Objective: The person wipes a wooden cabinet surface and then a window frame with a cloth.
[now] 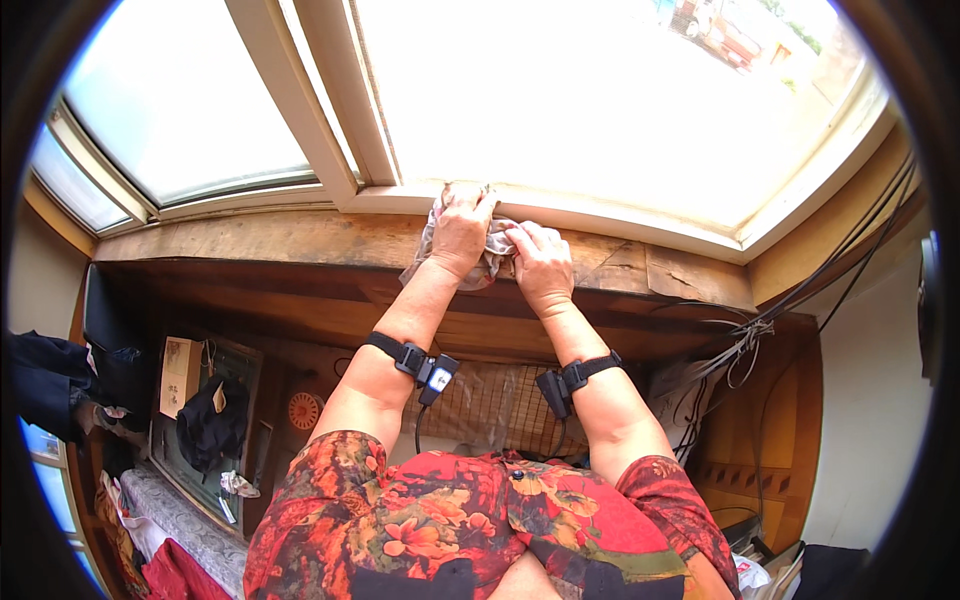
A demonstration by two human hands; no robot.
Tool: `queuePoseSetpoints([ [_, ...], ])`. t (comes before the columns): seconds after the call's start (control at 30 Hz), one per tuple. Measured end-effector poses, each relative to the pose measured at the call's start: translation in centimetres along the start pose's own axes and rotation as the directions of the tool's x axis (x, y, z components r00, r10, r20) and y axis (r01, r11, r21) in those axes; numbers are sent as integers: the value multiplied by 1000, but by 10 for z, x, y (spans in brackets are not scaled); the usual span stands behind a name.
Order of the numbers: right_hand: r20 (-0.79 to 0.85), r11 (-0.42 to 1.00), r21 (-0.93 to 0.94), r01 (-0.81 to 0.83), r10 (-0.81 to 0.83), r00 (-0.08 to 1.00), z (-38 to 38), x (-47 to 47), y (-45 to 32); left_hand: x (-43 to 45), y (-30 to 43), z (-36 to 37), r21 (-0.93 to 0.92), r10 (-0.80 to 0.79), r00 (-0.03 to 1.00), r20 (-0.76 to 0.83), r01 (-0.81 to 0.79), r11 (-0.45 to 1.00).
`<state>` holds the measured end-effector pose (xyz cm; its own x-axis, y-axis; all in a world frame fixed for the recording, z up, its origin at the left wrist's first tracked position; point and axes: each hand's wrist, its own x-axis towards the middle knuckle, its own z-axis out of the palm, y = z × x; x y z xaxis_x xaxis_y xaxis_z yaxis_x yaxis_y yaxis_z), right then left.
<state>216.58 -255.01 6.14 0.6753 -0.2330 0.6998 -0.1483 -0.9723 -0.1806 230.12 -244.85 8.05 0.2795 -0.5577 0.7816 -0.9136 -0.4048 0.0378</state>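
Observation:
A crumpled pale cloth (500, 244) with a faint pattern lies bunched against the lower rail of the white window frame (622, 216) and over the wooden windowsill (300, 234). My left hand (461, 231) grips it from above, fingers pointing at the glass, and the cloth reaches the frame's inner edge. Just to the right and slightly lower, my right hand (544, 262) has its curled fingers on the cloth's right side, above the sill's front edge. Part of the cloth is hidden under both hands. The sill's wood looks stained and worn, with cracks toward its right end.
Dark cables (847, 240) run down the right wall to a tied bundle (750, 337). Below left stands a glass-topped table (169, 439) with a wooden box (180, 375) and dark cloth (214, 424). A patterned sofa cover (176, 499) lies nearer me.

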Motion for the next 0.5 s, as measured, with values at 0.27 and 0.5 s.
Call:
queuePoseSetpoints([
  [0.27, -2, 999, 54, 5, -5, 1000, 0, 4, -4, -45, -106, -25, 76, -493, 863, -110, 502, 862],
  [0.5, -28, 1000, -4, 11, -11, 1000, 5, 2, -4, -21, -21, -8, 90, -66, 998, 11, 65, 994],
])
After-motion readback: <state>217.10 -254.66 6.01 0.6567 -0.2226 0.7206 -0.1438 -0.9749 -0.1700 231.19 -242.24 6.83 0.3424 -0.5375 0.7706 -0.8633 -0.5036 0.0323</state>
